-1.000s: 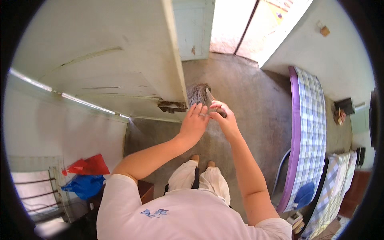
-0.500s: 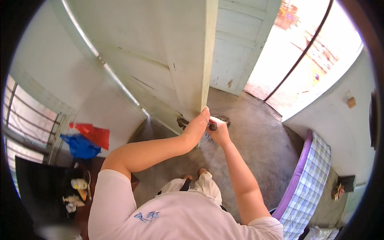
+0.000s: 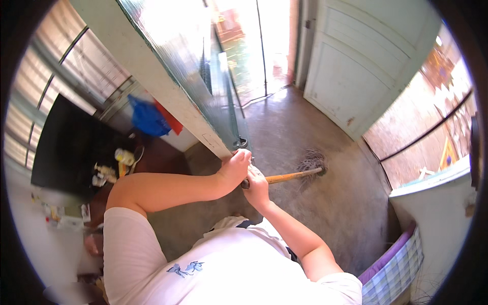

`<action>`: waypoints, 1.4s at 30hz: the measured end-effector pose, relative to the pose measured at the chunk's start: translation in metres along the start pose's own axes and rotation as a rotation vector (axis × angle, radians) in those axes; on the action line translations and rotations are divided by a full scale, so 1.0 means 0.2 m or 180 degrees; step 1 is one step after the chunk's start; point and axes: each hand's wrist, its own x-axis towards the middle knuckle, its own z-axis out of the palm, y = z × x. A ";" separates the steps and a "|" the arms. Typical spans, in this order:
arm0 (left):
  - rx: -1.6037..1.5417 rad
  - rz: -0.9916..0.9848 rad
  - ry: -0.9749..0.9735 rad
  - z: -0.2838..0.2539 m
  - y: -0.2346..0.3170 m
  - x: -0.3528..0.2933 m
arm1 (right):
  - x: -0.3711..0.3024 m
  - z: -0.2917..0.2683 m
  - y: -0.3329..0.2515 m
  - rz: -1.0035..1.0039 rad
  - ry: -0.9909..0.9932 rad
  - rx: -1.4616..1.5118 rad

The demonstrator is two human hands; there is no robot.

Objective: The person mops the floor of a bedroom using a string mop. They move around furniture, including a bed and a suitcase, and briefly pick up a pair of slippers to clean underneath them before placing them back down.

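My left hand [image 3: 235, 166] grips the lower edge of a pale green door [image 3: 168, 66] near its metal latch [image 3: 240, 144]. My right hand [image 3: 256, 187] is closed around the handle of a broom [image 3: 290, 176]. The broom's wooden stick runs to the right, and its dark bristle head [image 3: 311, 161] rests on the grey concrete floor [image 3: 305, 127]. Both forearms come up from my white shirt at the bottom of the view.
A white double door [image 3: 356, 71] stands at the far right beside a bright doorway. A dark shelf with small bottles [image 3: 109, 170] and blue and red cloths [image 3: 150, 118] lies at the left. A checked purple mattress [image 3: 396, 269] is at lower right.
The view has swung round: the door now leans across the upper left and the doorway shows ahead. The broom head has moved out to the right on the floor. Both hands keep their grips.
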 end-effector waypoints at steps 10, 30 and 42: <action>-0.0160 -0.0234 0.0139 0.64 -0.08 -0.81 | 0.06 0.88 -0.40 0.0065 -0.0449 -0.0034; -0.0526 0.0358 0.0562 1.73 -0.64 -1.71 | 0.37 2.11 -0.73 0.0121 -0.0976 0.0188; -0.1078 -0.0466 0.0486 1.87 -0.67 -1.66 | 0.56 2.13 -0.66 0.0308 -0.0787 0.0217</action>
